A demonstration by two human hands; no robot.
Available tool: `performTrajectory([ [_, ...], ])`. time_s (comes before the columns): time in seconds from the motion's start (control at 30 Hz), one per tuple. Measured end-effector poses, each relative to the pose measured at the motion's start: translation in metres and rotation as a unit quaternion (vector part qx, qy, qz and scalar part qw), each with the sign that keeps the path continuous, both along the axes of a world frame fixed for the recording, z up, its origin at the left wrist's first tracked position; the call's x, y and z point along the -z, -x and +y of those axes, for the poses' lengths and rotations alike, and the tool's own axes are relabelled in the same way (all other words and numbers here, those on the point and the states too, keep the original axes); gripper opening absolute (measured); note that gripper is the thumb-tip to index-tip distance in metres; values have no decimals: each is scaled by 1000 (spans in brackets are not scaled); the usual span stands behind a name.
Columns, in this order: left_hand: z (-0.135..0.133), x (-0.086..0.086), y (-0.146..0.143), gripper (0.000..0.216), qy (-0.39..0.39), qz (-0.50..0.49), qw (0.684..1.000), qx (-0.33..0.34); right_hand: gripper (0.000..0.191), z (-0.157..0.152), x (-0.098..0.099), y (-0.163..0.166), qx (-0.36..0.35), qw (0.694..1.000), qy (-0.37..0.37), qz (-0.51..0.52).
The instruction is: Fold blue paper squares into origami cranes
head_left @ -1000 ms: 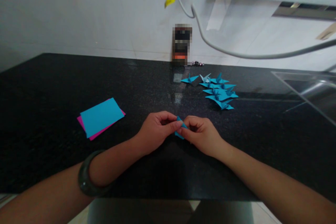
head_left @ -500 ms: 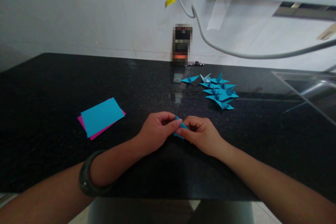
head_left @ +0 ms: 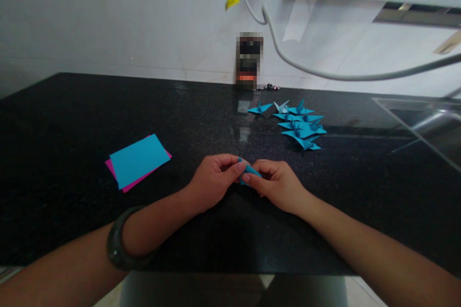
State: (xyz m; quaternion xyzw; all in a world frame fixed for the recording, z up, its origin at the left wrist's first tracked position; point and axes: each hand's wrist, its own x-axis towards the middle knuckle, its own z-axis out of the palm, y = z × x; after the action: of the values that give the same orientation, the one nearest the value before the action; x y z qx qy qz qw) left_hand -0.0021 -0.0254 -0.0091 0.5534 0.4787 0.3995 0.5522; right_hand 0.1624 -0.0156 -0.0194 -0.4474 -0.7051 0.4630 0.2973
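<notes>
Between my two hands is a small folded piece of blue paper (head_left: 253,171), held just above the black countertop. My left hand (head_left: 216,180) pinches its left end between thumb and fingers. On the other side, my right hand (head_left: 275,182) grips the right part, its thumb lying across the front. Fingers cover much of the folds, so the exact shape cannot be made out. Beyond my right hand sits a group of blue folded paper cranes (head_left: 302,127), with one pale crane (head_left: 282,107) among them and a single blue crane (head_left: 260,108) a little to the left.
A stack of blue and pink paper sheets (head_left: 140,160) lies left on the black countertop (head_left: 201,120). Against the wall stands a pixelated box (head_left: 249,60), a beaded string (head_left: 271,87) beside it. A grey cable (head_left: 324,75) hangs at right, above a glass-like panel (head_left: 425,124).
The folded blue paper has turned slightly in my fingers, and its lower corner shows less below my right thumb. Both hands stay in nearly the same place.
</notes>
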Motion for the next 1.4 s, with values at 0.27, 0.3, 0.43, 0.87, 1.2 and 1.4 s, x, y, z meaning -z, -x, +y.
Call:
performTrajectory([
  [0.27, 0, -1, 0, 16, 0, 13, 1000, -12, 25, -2, -1, 1, -7, 1000, -12, -10],
  [0.3, 0, -2, -1, 16, -1, 13, 1000, -14, 24, -2, -1, 1, -8, 1000, -16, -10],
  [0.43, -1, -5, 0, 16, -11, 20, 999, -23, 23, -3, 1, 1, -11, 999, -28, -20],
  [0.87, -1, -3, -2, 13, -18, 20, 999, -31, 22, -1, 1, 3, -2, 1000, -18, -11],
  [1.2, -1, -3, -1, 14, -4, 11, 999, -35, 15, -1, 0, 3, -8, 999, 46, 8],
  [1.4, -1, 2, 0, 11, 18, -38, 999, 8, 25, -1, -2, 1, -14, 989, 140, 44],
])
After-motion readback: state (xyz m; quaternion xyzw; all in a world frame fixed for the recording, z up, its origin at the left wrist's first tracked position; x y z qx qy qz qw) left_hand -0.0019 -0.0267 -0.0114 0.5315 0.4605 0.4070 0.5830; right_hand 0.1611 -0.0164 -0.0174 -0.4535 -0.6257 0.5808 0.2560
